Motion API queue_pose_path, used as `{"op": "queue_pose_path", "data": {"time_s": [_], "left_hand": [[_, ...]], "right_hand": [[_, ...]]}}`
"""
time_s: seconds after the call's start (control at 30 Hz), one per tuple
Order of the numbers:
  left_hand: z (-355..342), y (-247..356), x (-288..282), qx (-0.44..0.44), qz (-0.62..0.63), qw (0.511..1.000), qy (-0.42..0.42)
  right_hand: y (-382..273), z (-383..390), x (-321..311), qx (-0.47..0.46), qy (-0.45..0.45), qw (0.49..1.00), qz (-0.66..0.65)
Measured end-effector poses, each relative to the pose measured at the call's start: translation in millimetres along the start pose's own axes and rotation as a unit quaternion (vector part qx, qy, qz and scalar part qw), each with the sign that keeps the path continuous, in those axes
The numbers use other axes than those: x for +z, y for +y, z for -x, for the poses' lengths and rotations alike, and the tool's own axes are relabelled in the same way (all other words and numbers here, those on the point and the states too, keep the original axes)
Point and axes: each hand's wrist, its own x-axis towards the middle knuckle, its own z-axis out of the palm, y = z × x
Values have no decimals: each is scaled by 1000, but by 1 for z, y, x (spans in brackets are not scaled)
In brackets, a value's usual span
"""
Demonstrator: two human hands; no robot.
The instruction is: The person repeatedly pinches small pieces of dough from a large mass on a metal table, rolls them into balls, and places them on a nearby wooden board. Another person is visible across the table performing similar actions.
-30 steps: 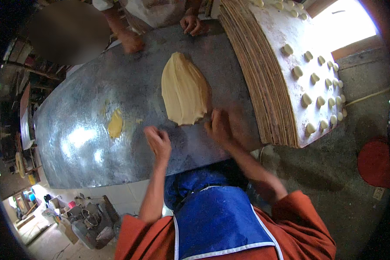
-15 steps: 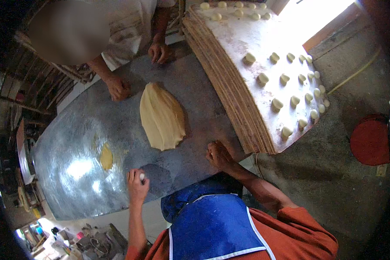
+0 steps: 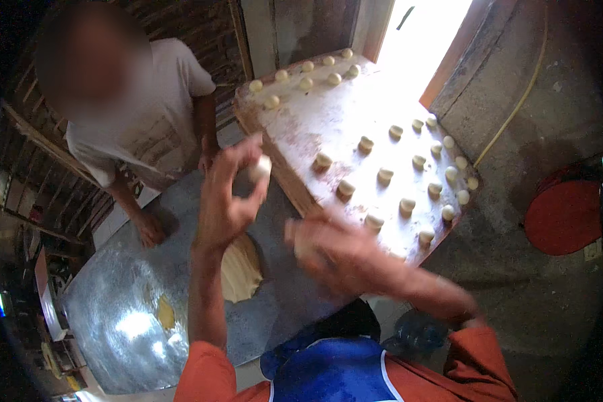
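My left hand (image 3: 224,201) is raised above the metal table, holding a small pale dough ball (image 3: 260,167) between thumb and fingers. My right hand (image 3: 328,251) is curled at the near-left edge of the stacked boards (image 3: 295,134). Motion blurs it, but a pale, rounded bit of dough shows at its fingers. Rows of dough balls (image 3: 346,187) sit on the floury top board, with a wide gap between the far group and the near one. Partly behind my left forearm, a large folded slab of dough (image 3: 240,271) lies on the table.
Across the table stands a co-worker in a light shirt (image 3: 161,100), one hand (image 3: 150,231) resting at the table's edge. A small flat scrap of dough (image 3: 165,312) lies on the metal table (image 3: 114,288). A red round object (image 3: 563,218) is at the right.
Both my hands have risen from the table toward the board stack, the left one carrying a dough ball. The view has shifted, and the co-worker now stands more upright.
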Motion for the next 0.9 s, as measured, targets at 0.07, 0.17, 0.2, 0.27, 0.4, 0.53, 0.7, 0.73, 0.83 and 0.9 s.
{"op": "queue_pose_path", "data": {"time_s": [0.07, 0.17, 0.2, 0.27, 0.4, 0.53, 0.7, 0.73, 0.83, 0.9], "left_hand": [[-52, -18, 39, 13, 50, 998, 35], [-96, -45, 94, -67, 47, 993, -83], [-101, -52, 107, -120, 42, 984, -122], [-99, -61, 119, -159, 84, 974, -137], [-42, -59, 83, -10, 51, 998, -28], [89, -38, -4, -171, 170, 962, 127], [274, -2, -71, -495, -20, 847, 191], [301, 3, -70, -520, -36, 840, 148], [346, 2, -52, -550, -89, 827, 80], [351, -13, -39, -469, -145, 866, 96]], "right_hand": [[37, -49, -57, 41, 221, 974, 6], [108, -103, -92, -1, 386, 919, 82], [130, -112, -92, 11, 406, 911, 66], [163, -119, -82, 170, 312, 931, 82], [174, -96, -74, 307, 34, 929, 203], [105, -49, -98, 130, 169, 951, 222], [-17, 24, -49, 109, 151, 982, -18], [-34, 37, -26, 76, 172, 979, -74], [-64, 60, 60, 170, 41, 978, -113], [-73, 71, 121, 276, -82, 917, -277]]}}
